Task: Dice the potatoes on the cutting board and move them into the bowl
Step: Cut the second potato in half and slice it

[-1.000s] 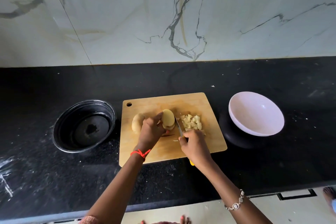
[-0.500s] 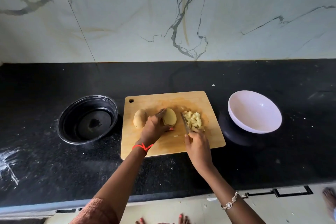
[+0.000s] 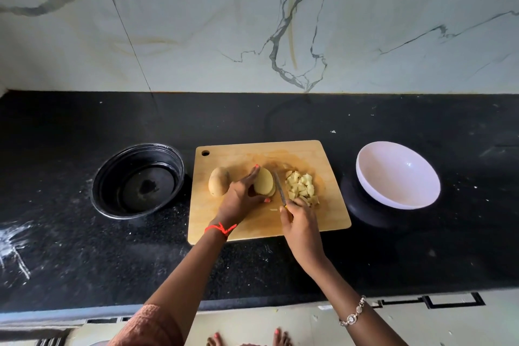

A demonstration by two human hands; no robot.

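My left grip (image 3: 240,201) pinched the potato half (image 3: 264,184) between thumb and fingers. My right grip (image 3: 302,226) was wrapped round the knife (image 3: 279,191), blade beside the diced pieces (image 3: 302,187).

potatoes (image 3: 218,185) (image 3: 264,185) 2 | bowls (image 3: 398,174) (image 3: 112,177) 2 | knife (image 3: 280,189) 1 | cutting board (image 3: 252,154) 1

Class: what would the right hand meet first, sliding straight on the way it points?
Probably only bare board: the right hand holds a knife running between the half potato and the dice. Depth unclear.
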